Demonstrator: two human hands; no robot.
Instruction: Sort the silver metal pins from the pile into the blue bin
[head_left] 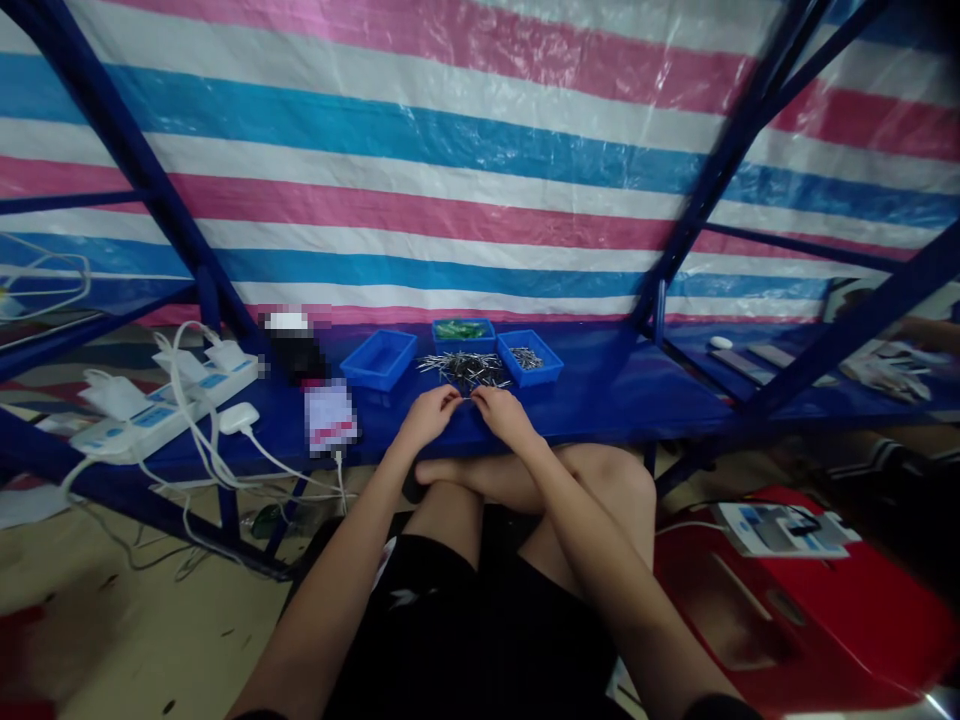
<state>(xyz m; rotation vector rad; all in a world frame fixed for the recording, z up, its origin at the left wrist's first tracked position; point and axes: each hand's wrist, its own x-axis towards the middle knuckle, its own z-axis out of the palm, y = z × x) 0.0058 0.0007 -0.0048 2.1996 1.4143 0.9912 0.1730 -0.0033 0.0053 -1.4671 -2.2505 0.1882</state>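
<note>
My left hand [433,413] and my right hand [501,412] meet at the front edge of the blue table, fingertips pinched close together. Between them runs a small thin pale stick-like piece [466,400], too small to name. Just beyond my fingers lies a loose pile of thin metallic and dark pieces [466,368]. Behind the pile stands a blue bin [463,342] with green contents. To the right, another blue bin [541,378] holds many small silvery pieces. On the left is a third blue bin [369,378] with nothing visible inside.
A white power strip [161,415] with plugs and tangled cables lies at the left, near a blurred-out phone-like thing [331,415] on a cable. Blue metal posts [686,215] frame the table before a striped sheet [450,150]. A red box [795,610] stands low at right.
</note>
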